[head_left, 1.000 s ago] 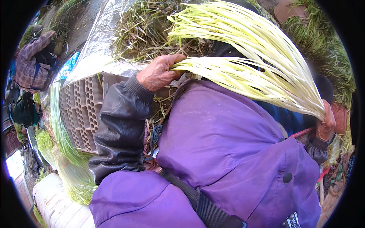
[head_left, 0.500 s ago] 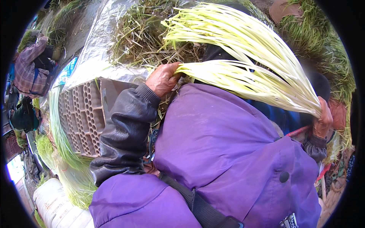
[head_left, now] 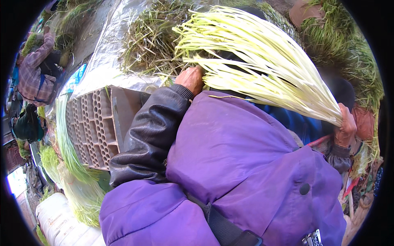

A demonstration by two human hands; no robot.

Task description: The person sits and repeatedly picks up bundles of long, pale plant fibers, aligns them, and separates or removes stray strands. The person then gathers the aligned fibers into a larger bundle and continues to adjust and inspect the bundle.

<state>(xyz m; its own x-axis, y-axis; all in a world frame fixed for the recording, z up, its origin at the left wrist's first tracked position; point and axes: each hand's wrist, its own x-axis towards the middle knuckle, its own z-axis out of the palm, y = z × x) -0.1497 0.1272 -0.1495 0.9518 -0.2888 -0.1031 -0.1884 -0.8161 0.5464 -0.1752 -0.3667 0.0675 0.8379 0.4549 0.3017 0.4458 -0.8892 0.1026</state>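
A long bundle of pale yellow chives (head_left: 283,69) fans out above my lap, its white stem ends gathered at the right and its loose leaf tips spread to the upper left. My right hand (head_left: 345,126) is closed around the stem ends. Beside the lower leaf tips, my left hand (head_left: 191,79) shows its back with the fingers curled in. Whether it pinches any leaf is hidden. One thin strand lies apart along the top of the purple apron (head_left: 234,135) over my lap.
A heap of dry, withered leaves (head_left: 154,39) lies on white sheeting beyond my left hand. Hollow bricks (head_left: 91,127) stand at the left, with green-white chives (head_left: 82,197) beside them. Another person (head_left: 39,80) bends at the far left. More green leaves (head_left: 332,37) lie at the upper right.
My left hand has moved right and toward the leaf tips. The lower strands it held stretched out now lie loose, closer to the rest of the bundle. My right hand has shifted slightly left.
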